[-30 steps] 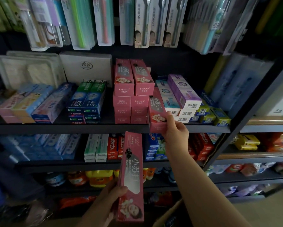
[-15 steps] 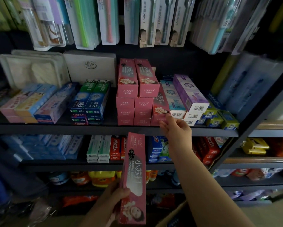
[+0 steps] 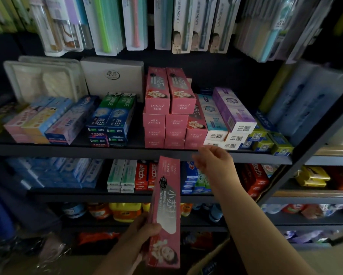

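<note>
My left hand (image 3: 140, 233) grips a long pink toothpaste box (image 3: 165, 211) upright, low in the middle, in front of the lower shelves. My right hand (image 3: 216, 165) hovers empty with loosely bent fingers just below the front edge of the upper shelf (image 3: 67, 150). On that shelf stands a stack of matching pink toothpaste boxes (image 3: 166, 108). One more pink box (image 3: 196, 124) leans at the stack's right side, against the blue and purple boxes (image 3: 226, 110).
Green and blue toothpaste boxes (image 3: 113, 118) and pastel ones (image 3: 39, 120) fill the shelf's left part. Toothbrush packs (image 3: 166, 22) hang above. Lower shelves hold more boxes (image 3: 127, 175) and bottles (image 3: 125, 211). A cardboard carton edge (image 3: 210, 261) shows at the bottom.
My right hand slid the pink box onto the shelf beside the stack, let it go and drew back below the shelf edge. My left hand kept its box.
</note>
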`<state>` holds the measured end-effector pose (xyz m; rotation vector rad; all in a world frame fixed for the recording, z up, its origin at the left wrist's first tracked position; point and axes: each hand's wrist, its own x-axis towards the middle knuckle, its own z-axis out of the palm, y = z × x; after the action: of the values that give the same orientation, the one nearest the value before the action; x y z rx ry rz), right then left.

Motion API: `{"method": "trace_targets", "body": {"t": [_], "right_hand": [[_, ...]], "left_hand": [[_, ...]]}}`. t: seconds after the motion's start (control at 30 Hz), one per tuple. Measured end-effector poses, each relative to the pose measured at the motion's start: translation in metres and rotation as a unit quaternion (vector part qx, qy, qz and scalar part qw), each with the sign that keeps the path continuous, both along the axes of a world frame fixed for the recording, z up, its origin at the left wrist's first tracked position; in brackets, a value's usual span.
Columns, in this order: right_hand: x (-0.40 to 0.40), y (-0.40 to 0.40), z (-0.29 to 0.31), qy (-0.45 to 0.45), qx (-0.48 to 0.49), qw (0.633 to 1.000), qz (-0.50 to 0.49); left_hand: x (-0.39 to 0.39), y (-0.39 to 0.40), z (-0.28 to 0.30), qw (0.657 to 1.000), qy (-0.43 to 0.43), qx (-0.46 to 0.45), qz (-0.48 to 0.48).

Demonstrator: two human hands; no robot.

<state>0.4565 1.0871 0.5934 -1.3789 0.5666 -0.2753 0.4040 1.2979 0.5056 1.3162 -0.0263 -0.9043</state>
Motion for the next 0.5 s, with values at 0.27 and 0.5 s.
{"method": "trace_targets", "body": {"t": [0.27, 0.5], "right_hand": [[-0.098, 0.029, -0.014, 0.187, -0.105, 0.935, 0.281], [-0.125, 0.034, -0.015, 0.175, -0.059, 0.933, 0.309]], "left_hand": [[-0.01, -0.017, 0.014, 0.996, 0.021, -0.017, 0.082], [-0.019, -0.026, 0.025, 0.993, -0.013, -0.035, 0.114]]}}
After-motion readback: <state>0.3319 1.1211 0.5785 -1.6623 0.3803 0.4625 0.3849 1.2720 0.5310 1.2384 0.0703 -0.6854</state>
